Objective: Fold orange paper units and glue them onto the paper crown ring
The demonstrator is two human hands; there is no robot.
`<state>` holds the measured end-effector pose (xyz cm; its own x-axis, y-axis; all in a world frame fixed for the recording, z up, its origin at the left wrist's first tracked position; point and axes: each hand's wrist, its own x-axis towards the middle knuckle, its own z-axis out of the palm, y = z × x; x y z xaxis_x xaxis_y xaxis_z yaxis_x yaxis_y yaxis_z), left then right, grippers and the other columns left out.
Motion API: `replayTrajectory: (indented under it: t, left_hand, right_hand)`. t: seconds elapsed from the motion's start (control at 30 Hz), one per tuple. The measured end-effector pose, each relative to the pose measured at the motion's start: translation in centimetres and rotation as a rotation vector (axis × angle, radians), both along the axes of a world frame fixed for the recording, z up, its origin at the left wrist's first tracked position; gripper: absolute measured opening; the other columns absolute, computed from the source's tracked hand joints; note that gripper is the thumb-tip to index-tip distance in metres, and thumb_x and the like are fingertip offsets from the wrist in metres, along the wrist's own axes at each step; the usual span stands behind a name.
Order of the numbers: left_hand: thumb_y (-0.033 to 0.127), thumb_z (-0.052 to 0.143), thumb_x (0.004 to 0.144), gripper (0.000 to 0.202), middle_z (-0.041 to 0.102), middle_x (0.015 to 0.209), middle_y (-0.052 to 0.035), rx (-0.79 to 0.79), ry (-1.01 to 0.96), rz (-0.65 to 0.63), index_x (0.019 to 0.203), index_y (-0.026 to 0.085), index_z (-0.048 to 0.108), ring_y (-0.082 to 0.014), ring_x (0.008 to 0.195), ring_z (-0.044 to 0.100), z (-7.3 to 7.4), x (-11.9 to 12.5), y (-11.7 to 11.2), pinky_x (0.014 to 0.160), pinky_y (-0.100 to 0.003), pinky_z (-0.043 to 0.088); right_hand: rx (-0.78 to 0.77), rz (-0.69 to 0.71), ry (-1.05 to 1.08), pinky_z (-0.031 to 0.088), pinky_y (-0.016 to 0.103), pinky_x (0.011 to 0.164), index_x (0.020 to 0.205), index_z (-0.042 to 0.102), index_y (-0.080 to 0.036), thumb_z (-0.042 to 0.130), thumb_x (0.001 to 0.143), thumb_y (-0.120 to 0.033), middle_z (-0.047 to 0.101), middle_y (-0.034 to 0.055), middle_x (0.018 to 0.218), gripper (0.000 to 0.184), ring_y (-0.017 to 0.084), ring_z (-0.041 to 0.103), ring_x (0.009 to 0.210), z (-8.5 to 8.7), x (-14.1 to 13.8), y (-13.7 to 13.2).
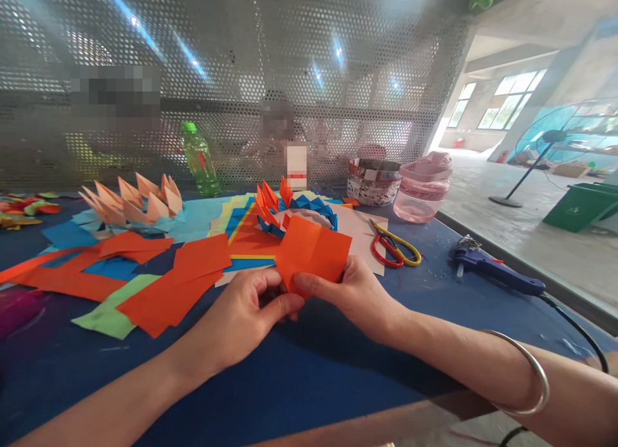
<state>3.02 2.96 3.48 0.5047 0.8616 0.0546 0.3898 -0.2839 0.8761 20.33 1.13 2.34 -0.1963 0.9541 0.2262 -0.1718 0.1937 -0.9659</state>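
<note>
Left hand [236, 318] and right hand [352, 299] are seen pinching a folded orange paper square [313, 254], held above a blue table [309, 382]; red-and-yellow scissors [391, 250] and a blue glue gun [492, 270] are laid to the right.

Single head-worn view, looking forward and down, close above left hand [236, 312] and right hand [350, 295].

Tabletop [77, 395]: folded sheet [313, 254] held betw. L hand [236, 312] & R hand [352, 299], front-centre, over the table. Loose sheets [168, 299] left of them. Paper crown [132, 202] back-left, bottle [197, 158] just behind it. Paper ring [309, 205] back-centre. Tin [374, 181] & jar [420, 189] back-right, scissors [391, 250] in front; glue gun [492, 270] near right edge.
</note>
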Motion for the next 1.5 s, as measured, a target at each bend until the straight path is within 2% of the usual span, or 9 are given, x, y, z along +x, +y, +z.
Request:
replayTrajectory:
  t: [0.13,0.3,0.47,0.6,0.77,0.93,1.1,1.33,1.5]
  left_hand:
    - [0.039,0.064,0.08,0.02,0.069,0.066,-0.0007,0.002,-0.007,-0.005,0.073,0.02,0.067,-0.0166,0.062,0.061,-0.3,-0.1,0.3,0.058,-0.026,0.048]
    - [0.04,0.065,0.08,0.026,0.068,0.066,-0.0017,0.066,0.074,-0.04,0.066,0.019,0.068,-0.0176,0.064,0.061,-0.1,-0.5,0.4,0.061,-0.027,0.048]
    - [0.048,0.063,0.082,0.029,0.07,0.08,-0.0016,-0.016,-0.065,0.021,0.086,0.02,0.07,-0.0165,0.071,0.06,0.3,-0.6,0.5,0.062,-0.024,0.048]
    - [0.049,0.062,0.084,0.031,0.061,0.068,0.0022,0.019,-0.152,0.124,0.074,0.019,0.066,-0.0124,0.065,0.053,0.5,-0.7,0.6,0.061,-0.021,0.044]
    - [0.047,0.065,0.081,0.032,0.057,0.062,0.0037,-0.058,-0.234,0.171,0.066,0.019,0.063,-0.0115,0.064,0.051,0.5,-0.7,0.8,0.059,-0.02,0.04]
    - [0.049,0.066,0.081,0.03,0.066,0.074,0.0017,-0.142,-0.254,0.056,0.084,0.019,0.067,-0.0122,0.067,0.057,0.5,-0.3,0.6,0.062,-0.021,0.046]
    - [0.035,0.08,0.07,0.031,0.071,0.082,0.0001,-0.312,-0.268,-0.013,0.094,0.019,0.067,-0.0134,0.072,0.063,0.0,-0.2,0.8,0.067,-0.023,0.049]
    - [0.037,0.075,0.073,0.02,0.065,0.068,0.0022,-0.23,-0.243,0.092,0.078,0.018,0.069,-0.0102,0.064,0.056,0.2,-0.7,1.3,0.06,-0.02,0.043]
    - [0.033,0.075,0.071,0.017,0.061,0.063,0.0041,-0.173,-0.287,0.236,0.076,0.018,0.069,-0.0082,0.059,0.049,0.6,-0.7,1.6,0.056,-0.018,0.041]
  right_hand:
    - [0.015,-0.007,0.003,0.05,0.026,0.071,0.083,0.065,-0.016,0.072,0.075,-0.035,0.066,0.0004,0.079,0.022,0.013,0.059,0.071,0.1,0.1,0.0]
    - [0.022,0.013,-0.005,0.05,0.026,0.069,0.082,0.066,-0.015,0.072,0.075,-0.032,0.067,0.0006,0.077,0.019,0.013,0.06,0.07,0.0,0.0,0.0]
    - [0.027,-0.025,-0.006,0.05,0.026,0.07,0.086,0.067,-0.016,0.073,0.075,-0.034,0.068,0.0001,0.08,0.021,0.013,0.06,0.071,-0.3,0.2,0.3]
    - [-0.012,0.003,-0.048,0.05,0.025,0.07,0.087,0.068,-0.017,0.073,0.075,-0.035,0.069,0.0008,0.084,0.023,0.014,0.062,0.074,-0.4,0.3,0.3]
    - [-0.025,0.039,-0.038,0.05,0.025,0.073,0.093,0.067,-0.016,0.073,0.076,-0.031,0.07,0.0009,0.088,0.023,0.013,0.062,0.076,-0.6,0.2,0.2]
    - [-0.003,0.002,-0.038,0.05,0.025,0.071,0.089,0.068,-0.016,0.072,0.076,-0.031,0.068,0.0,0.083,0.02,0.013,0.061,0.073,-0.5,0.2,0.3]
    - [0.005,0.046,0.011,0.051,0.028,0.072,0.089,0.067,-0.016,0.071,0.078,-0.033,0.068,0.0009,0.08,0.021,0.015,0.061,0.072,-0.4,0.1,0.1]
    - [-0.004,-0.195,-0.008,0.041,0.022,0.062,0.083,0.065,-0.015,0.065,0.082,-0.044,0.063,-0.0013,0.076,0.029,0.011,0.053,0.067,0.1,1.1,1.2]
    - [-0.027,-0.177,0.015,0.047,0.023,0.068,0.086,0.064,-0.017,0.068,0.079,-0.039,0.067,-0.0004,0.08,0.023,0.014,0.061,0.075,-0.1,1.4,1.8]
